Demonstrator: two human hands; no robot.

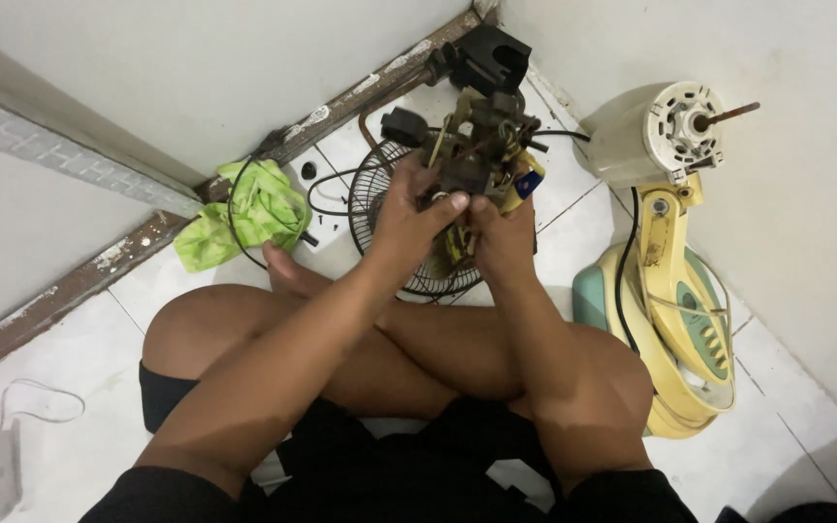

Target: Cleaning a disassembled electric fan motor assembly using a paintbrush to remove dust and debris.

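Both hands are closed around one small fan motor assembly [477, 160], held up at the centre of the view: the left hand [417, 215] grips it from the 9 o'clock side with the thumb laid across its face, and the right hand [502, 235] clamps it from 5 o'clock. The assembly is carried clear of the floor, above the wire fan guard [372, 199].

Progress, judged from how the parts lie: disassembly appears well advanced. The largest unit, the yellow-and-teal fan base [675, 324], is laid on its back at 3 o'clock with its column exposed. The cream motor housing [656, 131] is seen at 2 o'clock, with its bare shaft pointed toward the wall and no blade fitted. The guard is laid flat on the tiles at 12 o'clock, partly hidden by the hands. A black plastic part [491, 58] is set in the corner at 12 o'clock. Wiring on the held assembly is loose, so refitting appears to remain; whether the fault has been dealt with cannot be told.

Packages, labels and signs: no package or sign is visible. A small blue tag or component [529, 184] is noted on the assembly at 1 o'clock; any marking on it is too small to be made out. A green cloth [249, 208] is bunched at 10 o'clock by the wall.
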